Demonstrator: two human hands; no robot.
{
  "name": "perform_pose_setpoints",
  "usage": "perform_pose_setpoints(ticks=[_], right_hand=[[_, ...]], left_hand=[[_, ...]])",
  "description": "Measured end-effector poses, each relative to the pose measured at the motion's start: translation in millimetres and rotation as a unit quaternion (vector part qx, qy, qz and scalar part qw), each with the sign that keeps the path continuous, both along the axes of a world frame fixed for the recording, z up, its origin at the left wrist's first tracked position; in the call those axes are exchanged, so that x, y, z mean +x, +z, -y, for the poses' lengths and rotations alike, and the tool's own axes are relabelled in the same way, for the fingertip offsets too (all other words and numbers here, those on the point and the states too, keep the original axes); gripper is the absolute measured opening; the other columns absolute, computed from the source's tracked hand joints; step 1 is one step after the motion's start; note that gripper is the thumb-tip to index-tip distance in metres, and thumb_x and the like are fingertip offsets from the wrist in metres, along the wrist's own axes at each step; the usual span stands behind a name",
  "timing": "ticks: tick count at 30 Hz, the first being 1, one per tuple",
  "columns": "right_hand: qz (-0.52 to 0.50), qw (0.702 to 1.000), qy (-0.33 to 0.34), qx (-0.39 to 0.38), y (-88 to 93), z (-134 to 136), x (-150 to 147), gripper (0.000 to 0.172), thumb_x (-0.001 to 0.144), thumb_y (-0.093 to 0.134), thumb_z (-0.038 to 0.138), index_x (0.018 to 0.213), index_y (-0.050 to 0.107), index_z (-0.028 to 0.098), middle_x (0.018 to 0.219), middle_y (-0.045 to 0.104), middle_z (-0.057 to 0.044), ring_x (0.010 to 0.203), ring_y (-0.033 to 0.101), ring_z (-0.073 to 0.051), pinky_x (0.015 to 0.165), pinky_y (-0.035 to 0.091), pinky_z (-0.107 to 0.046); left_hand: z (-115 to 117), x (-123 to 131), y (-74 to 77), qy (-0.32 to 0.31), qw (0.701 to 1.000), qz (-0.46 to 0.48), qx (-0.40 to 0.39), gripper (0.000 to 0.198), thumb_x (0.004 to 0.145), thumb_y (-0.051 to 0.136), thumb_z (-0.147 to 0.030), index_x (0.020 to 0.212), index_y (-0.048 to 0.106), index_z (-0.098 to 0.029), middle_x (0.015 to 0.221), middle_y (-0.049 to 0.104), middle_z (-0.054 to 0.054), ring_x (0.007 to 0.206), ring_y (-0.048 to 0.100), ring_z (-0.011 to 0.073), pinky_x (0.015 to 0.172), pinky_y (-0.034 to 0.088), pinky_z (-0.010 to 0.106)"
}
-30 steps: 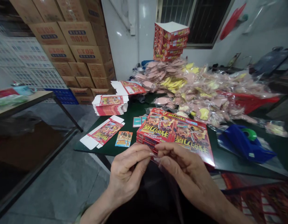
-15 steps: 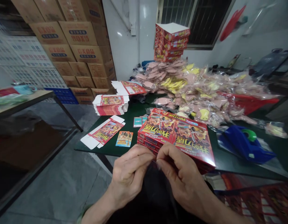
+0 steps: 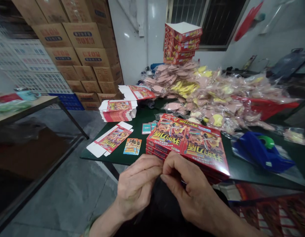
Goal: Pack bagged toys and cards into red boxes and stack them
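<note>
My left hand (image 3: 139, 182) and my right hand (image 3: 185, 182) meet at the fingertips in front of the table's near edge. Both are closed in a pinch; whatever lies between the fingers is hidden or too small to make out. Just beyond them, red printed boxes (image 3: 188, 141) lie stacked on the dark green table (image 3: 113, 131). Left of this stack are orange picture cards (image 3: 132, 146) and teal cards (image 3: 148, 128). A flattened red carton (image 3: 113, 139) with white flaps rests near the table's left corner.
A bundle of folded cartons (image 3: 117, 111) sits at the back left. Bagged pink and yellow pieces (image 3: 204, 89) form a large heap behind the boxes. At the right stands a blue tape dispenser (image 3: 262, 153). Red display boxes (image 3: 183, 42) are piled at the back, brown cartons (image 3: 90, 56) by the wall.
My hands have drawn slightly closer, and the right fingertips now overlap the left ones. The view has shifted a little; the things on the table lie as before.
</note>
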State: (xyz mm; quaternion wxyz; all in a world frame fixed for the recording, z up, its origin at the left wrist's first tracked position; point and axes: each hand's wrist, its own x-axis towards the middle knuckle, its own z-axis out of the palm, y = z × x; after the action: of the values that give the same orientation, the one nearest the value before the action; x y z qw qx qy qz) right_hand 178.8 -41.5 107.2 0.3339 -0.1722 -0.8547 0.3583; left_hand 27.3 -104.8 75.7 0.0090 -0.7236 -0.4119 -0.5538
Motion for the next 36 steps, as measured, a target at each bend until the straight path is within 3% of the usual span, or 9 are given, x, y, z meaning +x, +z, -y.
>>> perform_pose_setpoints(ticks=[9,17,20,22,24,26,28,31,36], right_hand=[[-0.007,1.000,0.013,0.025,-9.2,-0.5,5.8,0.014,0.089,0.040,0.009,0.083,0.037,0.022,0.077,0.043,0.003,0.067,0.043,-0.009,0.059,0.037,-0.021],[-0.005,0.998,-0.057,0.035,-8.2,-3.2,8.3,0.014,0.089,0.039,0.010,0.081,0.039,0.022,0.076,0.046,0.002,0.066,0.045,-0.010,0.058,0.038,-0.022],[-0.042,0.987,-0.132,0.085,-5.3,-9.4,14.3,0.017,0.089,0.039,0.009,0.078,0.040,0.022,0.072,0.046,0.002,0.064,0.045,-0.010,0.057,0.038,-0.023],[-0.070,0.965,-0.220,0.121,-0.9,-15.9,26.1,0.017,0.088,0.042,0.012,0.075,0.041,0.022,0.071,0.048,0.001,0.064,0.046,-0.011,0.058,0.038,-0.024],[-0.083,0.944,-0.296,0.117,5.2,-20.7,42.0,0.014,0.088,0.047,0.017,0.075,0.044,0.022,0.074,0.050,0.001,0.066,0.048,-0.011,0.060,0.039,-0.025],[-0.082,0.936,-0.332,0.077,12.0,-20.5,54.7,0.009,0.088,0.051,0.025,0.079,0.050,0.022,0.075,0.052,0.001,0.065,0.050,-0.011,0.059,0.040,-0.024],[-0.080,0.945,-0.315,0.033,17.9,-15.1,57.4,0.009,0.089,0.049,0.029,0.089,0.055,0.023,0.074,0.054,0.001,0.059,0.050,-0.010,0.054,0.040,-0.023],[-0.058,0.972,-0.227,-0.017,22.8,-5.6,42.7,0.021,0.091,0.042,0.030,0.105,0.056,0.021,0.076,0.059,-0.001,0.058,0.053,-0.010,0.050,0.042,-0.023],[-0.039,0.984,-0.074,-0.155,21.4,-5.7,16.6,0.023,0.088,0.048,0.033,0.102,0.057,0.018,0.076,0.060,-0.001,0.066,0.056,-0.011,0.057,0.047,-0.023]], left_hand=[[-3.2,5.9,3.9,-0.007,1.000,0.028,-0.006,0.024,0.078,0.048,0.008,0.090,0.063,-0.008,0.088,0.064,0.010,0.085,0.062,0.0155,0.073,0.055,0.030],[-1.1,5.7,12.9,-0.045,0.987,0.098,-0.121,0.014,0.078,0.058,-0.001,0.077,0.064,-0.014,0.071,0.063,0.003,0.065,0.060,0.0118,0.058,0.051,0.023],[-1.1,5.6,11.7,-0.018,0.974,0.172,-0.143,0.019,0.078,0.060,-0.004,0.089,0.062,-0.019,0.066,0.061,-0.002,0.057,0.058,0.0088,0.052,0.048,0.019],[-1.9,3.7,8.9,-0.004,0.962,0.225,-0.155,0.031,0.079,0.060,-0.007,0.105,0.058,-0.023,0.063,0.058,-0.004,0.055,0.057,0.0078,0.049,0.046,0.017],[-3.2,0.5,6.1,0.001,0.955,0.245,-0.165,0.040,0.080,0.059,-0.010,0.117,0.054,-0.024,0.063,0.057,-0.005,0.056,0.058,0.0081,0.049,0.046,0.017],[-4.6,-2.0,4.6,0.008,0.955,0.239,-0.176,0.038,0.081,0.060,-0.012,0.117,0.056,-0.023,0.065,0.058,-0.003,0.057,0.058,0.0080,0.049,0.045,0.016],[-5.9,-2.5,5.0,0.010,0.959,0.219,-0.182,0.030,0.081,0.060,-0.012,0.109,0.062,-0.022,0.067,0.060,-0.001,0.056,0.058,0.0077,0.048,0.045,0.016],[-7.2,0.2,9.0,0.013,0.967,0.182,-0.176,0.022,0.080,0.061,-0.012,0.099,0.067,-0.022,0.069,0.062,0.000,0.057,0.059,0.0084,0.049,0.046,0.017],[-6.7,5.9,18.7,-0.010,0.977,0.139,-0.164,0.017,0.080,0.061,-0.012,0.093,0.068,-0.021,0.068,0.059,0.000,0.056,0.057,0.0095,0.048,0.047,0.019]])
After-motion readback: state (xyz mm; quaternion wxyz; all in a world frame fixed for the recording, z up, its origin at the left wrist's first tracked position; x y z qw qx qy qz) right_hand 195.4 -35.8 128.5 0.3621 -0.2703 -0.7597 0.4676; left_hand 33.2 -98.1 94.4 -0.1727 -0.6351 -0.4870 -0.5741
